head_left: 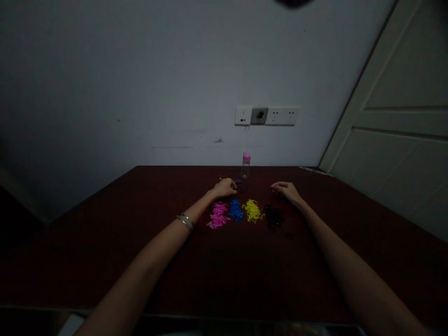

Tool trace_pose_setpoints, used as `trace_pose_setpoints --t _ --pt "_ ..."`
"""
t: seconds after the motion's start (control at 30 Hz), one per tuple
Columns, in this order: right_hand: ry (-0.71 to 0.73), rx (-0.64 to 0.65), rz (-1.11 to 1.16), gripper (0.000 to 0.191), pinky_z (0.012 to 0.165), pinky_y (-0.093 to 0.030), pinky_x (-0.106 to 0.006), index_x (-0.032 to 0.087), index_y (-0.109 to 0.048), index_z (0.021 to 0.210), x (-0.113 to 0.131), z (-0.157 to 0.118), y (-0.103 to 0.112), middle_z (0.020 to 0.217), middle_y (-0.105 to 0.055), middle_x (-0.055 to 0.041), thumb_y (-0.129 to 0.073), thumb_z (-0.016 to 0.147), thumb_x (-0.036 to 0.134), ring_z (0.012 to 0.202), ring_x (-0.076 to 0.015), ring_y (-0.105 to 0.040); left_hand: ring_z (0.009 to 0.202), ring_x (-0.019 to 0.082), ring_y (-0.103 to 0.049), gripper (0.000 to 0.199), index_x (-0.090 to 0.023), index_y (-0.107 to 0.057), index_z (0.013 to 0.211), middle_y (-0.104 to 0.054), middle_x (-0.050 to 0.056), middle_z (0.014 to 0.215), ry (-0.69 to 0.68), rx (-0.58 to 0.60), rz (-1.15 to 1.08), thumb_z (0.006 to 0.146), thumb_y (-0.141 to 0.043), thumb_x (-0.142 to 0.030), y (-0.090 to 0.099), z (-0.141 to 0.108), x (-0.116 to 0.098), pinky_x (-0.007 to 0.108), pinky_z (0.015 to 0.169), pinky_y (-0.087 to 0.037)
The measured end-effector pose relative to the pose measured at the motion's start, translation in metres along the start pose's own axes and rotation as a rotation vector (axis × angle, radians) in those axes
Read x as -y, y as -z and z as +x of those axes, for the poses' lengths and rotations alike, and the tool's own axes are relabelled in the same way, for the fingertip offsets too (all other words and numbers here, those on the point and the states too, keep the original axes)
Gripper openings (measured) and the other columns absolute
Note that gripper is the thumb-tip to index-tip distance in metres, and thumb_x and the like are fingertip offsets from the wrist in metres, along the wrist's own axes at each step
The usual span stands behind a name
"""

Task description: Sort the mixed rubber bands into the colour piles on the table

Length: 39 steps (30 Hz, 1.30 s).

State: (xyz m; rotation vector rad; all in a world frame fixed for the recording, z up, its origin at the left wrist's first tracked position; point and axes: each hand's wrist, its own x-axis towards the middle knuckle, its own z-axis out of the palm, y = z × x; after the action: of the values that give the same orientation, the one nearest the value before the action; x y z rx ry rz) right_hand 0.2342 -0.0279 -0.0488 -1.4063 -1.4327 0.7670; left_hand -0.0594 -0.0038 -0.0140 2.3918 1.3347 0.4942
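Note:
Four piles of small thin pieces lie in a row on the dark red table: pink, blue, yellow and black. Some red shows beside the pink pile, partly hidden by my left forearm. Behind the row, my left hand has its fingers curled down at a small mixed-colour heap; what they grip is too small to make out. My right hand rests on the table behind and right of the black pile, fingers bent together, their contents unclear.
A clear bottle with a pink cap stands at the back of the table, near the wall. Sockets are on the wall above it. A white door is at the right.

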Motion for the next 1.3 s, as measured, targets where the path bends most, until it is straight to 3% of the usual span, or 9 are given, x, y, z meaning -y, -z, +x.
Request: trace_pose_setpoints --t 0.17,0.57,1.0,1.13,1.3 --pt "0.025 -0.002 -0.031 0.023 0.043 -0.034 -0.021 0.014 -0.066 0.071 -0.003 -0.002 -0.002 0.06 -0.061 -0.0036 -0.057 0.061 0.032 0.05 -0.0108 -0.049 0.074 0.014 -0.059 0.024 -0.017 -0.069 0.087 -0.066 0.003 0.082 0.028 0.006 0.068 0.065 -0.062 -0.025 -0.009 0.009 -0.012 0.021 0.064 -0.043" --pt "0.037 0.015 -0.095 0.025 0.046 -0.035 -0.022 0.014 -0.065 0.072 -0.004 0.001 -0.003 0.062 -0.061 -0.0039 -0.055 0.063 0.035 0.053 -0.0121 -0.05 0.078 0.018 -0.059 0.017 -0.017 -0.069 0.075 -0.066 0.007 0.081 0.061 -0.045 0.107 0.067 -0.055 -0.014 -0.014 0.004 -0.033 0.024 0.068 -0.044" --pt "0.059 0.002 -0.12 0.027 0.046 -0.034 -0.022 0.013 -0.065 0.071 -0.004 0.001 -0.005 0.062 -0.061 -0.0039 -0.054 0.062 0.036 0.052 -0.0115 -0.049 0.069 0.014 -0.057 0.018 -0.013 -0.068 0.074 -0.064 0.005 0.072 -0.032 -0.05 0.031 0.068 -0.052 -0.014 -0.021 0.014 -0.02 0.021 0.065 -0.043" --pt "0.05 0.0 -0.13 0.026 0.046 -0.035 -0.021 0.014 -0.065 0.07 -0.004 0.001 -0.005 0.062 -0.062 -0.0041 -0.054 0.062 0.036 0.052 -0.0116 -0.049 0.065 0.013 -0.056 0.019 -0.012 -0.07 0.076 -0.065 0.004 0.07 -0.102 -0.077 -0.072 0.066 -0.054 -0.015 -0.023 0.018 -0.037 0.02 0.062 -0.042" --pt "0.053 -0.016 -0.132 0.026 0.046 -0.035 -0.021 0.014 -0.066 0.072 -0.002 -0.001 -0.005 0.06 -0.061 -0.0037 -0.053 0.062 0.034 0.051 -0.0118 -0.05 0.06 0.011 -0.054 0.023 -0.008 -0.071 0.078 -0.066 0.005 0.069 -0.279 0.064 -0.221 0.064 -0.053 -0.014 -0.033 0.016 -0.077 0.019 0.056 -0.04"
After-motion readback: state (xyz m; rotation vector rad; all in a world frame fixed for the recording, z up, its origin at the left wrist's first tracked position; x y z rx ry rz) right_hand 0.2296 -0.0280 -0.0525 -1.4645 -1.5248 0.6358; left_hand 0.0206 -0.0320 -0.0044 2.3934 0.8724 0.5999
